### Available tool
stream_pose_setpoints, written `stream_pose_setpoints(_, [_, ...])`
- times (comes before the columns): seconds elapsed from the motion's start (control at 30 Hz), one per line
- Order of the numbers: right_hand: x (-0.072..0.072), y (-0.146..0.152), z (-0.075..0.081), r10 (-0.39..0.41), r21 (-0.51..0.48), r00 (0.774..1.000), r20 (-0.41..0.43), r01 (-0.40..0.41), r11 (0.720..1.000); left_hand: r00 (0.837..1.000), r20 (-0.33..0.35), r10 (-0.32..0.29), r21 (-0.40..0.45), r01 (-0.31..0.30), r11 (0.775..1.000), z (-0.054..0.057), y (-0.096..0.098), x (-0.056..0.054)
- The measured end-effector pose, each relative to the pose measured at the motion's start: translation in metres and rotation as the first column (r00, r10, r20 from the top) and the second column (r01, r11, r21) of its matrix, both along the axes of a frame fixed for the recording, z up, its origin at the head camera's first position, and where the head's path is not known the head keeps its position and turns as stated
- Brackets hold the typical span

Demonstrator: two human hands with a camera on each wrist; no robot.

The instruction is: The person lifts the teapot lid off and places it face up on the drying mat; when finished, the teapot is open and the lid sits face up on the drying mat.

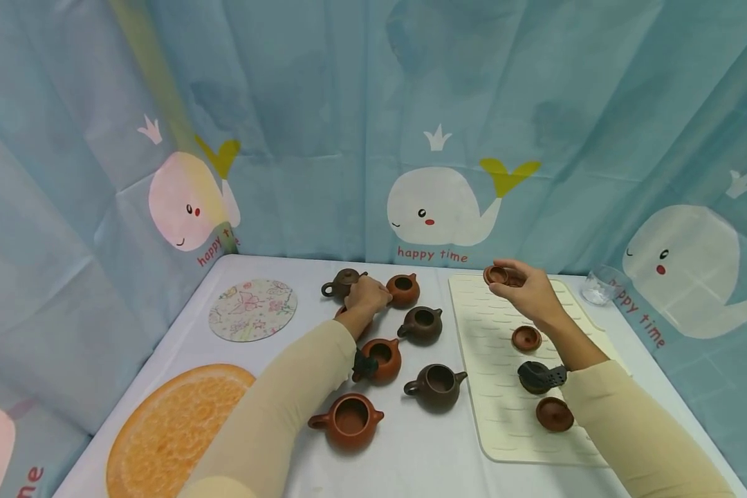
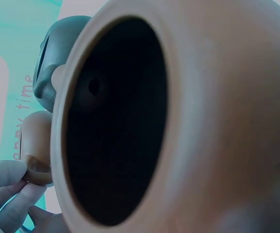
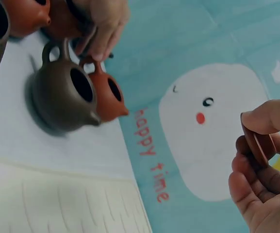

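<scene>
At the back of the table my left hand (image 1: 369,296) pinches the handle of a small reddish-brown teapot (image 1: 403,290), whose top is uncovered. In the left wrist view, thumb and fingers meet at that handle. My right hand (image 1: 526,287) holds a reddish-brown teapot lid (image 3: 258,143) by its edge, raised above the back of the cream mat (image 1: 485,415). Close to my left hand are a dark teapot (image 1: 346,282) with its lid on and an open dark teapot (image 1: 422,325). Another reddish teapot is partly hidden under my left forearm.
Nearer the front stand open teapots, two reddish (image 1: 382,370) and one dark (image 1: 438,398). On the mat lie reddish lids (image 1: 526,339) and a dark round piece (image 1: 531,377), partly covered by the wrist strap. A clear glass (image 1: 597,287), floral round mat (image 1: 252,311) and orange-slice mat (image 1: 174,429) flank them.
</scene>
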State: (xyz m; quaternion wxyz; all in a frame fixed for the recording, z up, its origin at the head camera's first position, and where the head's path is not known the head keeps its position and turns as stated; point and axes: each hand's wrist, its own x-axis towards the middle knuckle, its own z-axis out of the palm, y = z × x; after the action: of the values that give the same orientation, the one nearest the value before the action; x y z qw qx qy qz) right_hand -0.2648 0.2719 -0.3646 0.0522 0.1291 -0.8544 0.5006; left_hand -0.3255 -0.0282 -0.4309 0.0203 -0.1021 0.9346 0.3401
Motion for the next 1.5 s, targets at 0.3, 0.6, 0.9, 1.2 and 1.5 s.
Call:
stream_pose_setpoints(0.3, [0.008,0.034,-0.004,-0.048,0.050,0.998,-0.034,0.050,0.998,1.000,0.000,0.000,0.004,0.000,1.000,0.000,0.000,-0.001])
stream_pose_setpoints(0.6, [0.012,0.077,-0.012,-0.108,0.070,0.994,0.005,0.108,0.992,1.000,-0.009,0.005,0.014,-0.005,1.000,-0.001,0.000,-0.001])
stream_pose_setpoints(0.9, [0.006,0.109,-0.041,-0.177,0.079,0.983,0.044,0.173,0.982,1.000,-0.007,0.007,0.016,-0.007,1.000,-0.001,0.001,0.000])
stream_pose_setpoints(1.2, [0.001,0.126,-0.061,-0.250,0.200,0.960,0.123,0.223,0.954,1.000,0.004,0.001,0.007,-0.001,1.000,-0.001,0.000,0.000])
stream_pose_setpoints(1.5, [-0.008,0.134,-0.079,-0.275,0.332,0.945,0.176,0.206,0.920,1.000,-0.004,0.006,0.007,-0.006,1.000,-0.001,0.000,0.000])
